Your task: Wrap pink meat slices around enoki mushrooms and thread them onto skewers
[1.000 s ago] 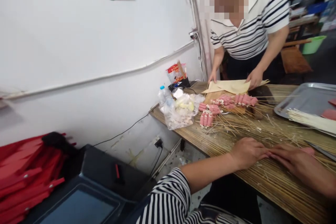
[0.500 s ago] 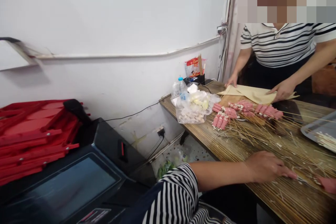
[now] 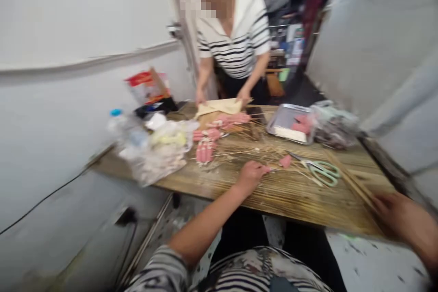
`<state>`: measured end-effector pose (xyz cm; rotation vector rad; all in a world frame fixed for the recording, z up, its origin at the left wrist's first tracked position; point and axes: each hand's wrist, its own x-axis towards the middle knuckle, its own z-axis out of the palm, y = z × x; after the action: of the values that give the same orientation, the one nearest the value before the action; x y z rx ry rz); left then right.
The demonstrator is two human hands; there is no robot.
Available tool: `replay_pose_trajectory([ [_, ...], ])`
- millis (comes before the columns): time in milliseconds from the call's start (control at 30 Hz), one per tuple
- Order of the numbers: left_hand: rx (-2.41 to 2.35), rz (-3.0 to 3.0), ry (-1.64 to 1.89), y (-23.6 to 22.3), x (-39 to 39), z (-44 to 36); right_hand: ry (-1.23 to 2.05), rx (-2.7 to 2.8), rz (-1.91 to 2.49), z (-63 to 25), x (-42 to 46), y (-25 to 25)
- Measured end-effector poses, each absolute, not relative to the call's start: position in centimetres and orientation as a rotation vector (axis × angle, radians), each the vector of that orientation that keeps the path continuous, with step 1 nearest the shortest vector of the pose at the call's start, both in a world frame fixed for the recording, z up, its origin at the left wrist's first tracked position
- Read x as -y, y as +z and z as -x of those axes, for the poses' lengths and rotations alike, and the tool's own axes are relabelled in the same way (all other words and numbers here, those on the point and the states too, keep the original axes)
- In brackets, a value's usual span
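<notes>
Left hand with its fingers clamped on a small pink roll, just right of the frame's centre.
At lower right, the right hand meets a bundle of thin tan wooden skewers; blur hides whether its fingers are closed. Between the hands lie a flat pink piece and pale-green-handled metal scissors. A silvery rectangular tray and a clear plastic bag with dark contents sit mid-right; skewered pink rolls and a cloudy plastic bag fill centre-left. Beyond the brown wood-grained bench, a person in a striped shirt holds a pale yellow sheet. White wall, upper left; speckled floor, lower right.
</notes>
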<state>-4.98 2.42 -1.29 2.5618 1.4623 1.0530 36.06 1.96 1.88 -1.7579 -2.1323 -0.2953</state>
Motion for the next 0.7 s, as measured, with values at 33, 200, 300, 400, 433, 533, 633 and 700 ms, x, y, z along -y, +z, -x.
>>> replay_pose_trajectory([
  [33, -1.414, -2.56, 1.111, -1.3, -2.5, 5.1, -0.261, 2.114, 1.878, -37.1, -1.3, 1.7],
  [200, -1.39, -2.554, 1.149, -0.7, -2.0, 5.4, -0.114, 1.976, 2.068, -37.5, -1.0, 1.5],
  [300, -1.4, -2.552, 1.129, -0.6, -1.7, 5.3, -0.093, 2.0, 2.033, -37.0, -1.3, 1.6],
  [400, -1.407, -2.556, 1.149, -0.8, -1.9, 5.3, -0.156, 2.033, 1.929, -37.0, -1.3, 2.2],
  [433, -1.412, -2.559, 1.162, -0.8, -2.0, 5.3, -0.189, 2.007, 1.908, -36.9, -1.2, 2.5],
  [533, -1.428, -2.578, 1.175, -1.0, -2.2, 5.2, -0.209, 1.896, 1.889, -35.6, 0.0, 3.3],
  [633, -1.436, -2.594, 1.163, -1.3, -2.3, 5.2, -0.146, 1.913, 1.718, -32.4, 2.9, 2.8],
  [700, -1.456, -2.592, 1.159, -1.5, -2.4, 5.2, -0.104, 2.068, 1.486, -29.7, 5.6, 1.4],
])
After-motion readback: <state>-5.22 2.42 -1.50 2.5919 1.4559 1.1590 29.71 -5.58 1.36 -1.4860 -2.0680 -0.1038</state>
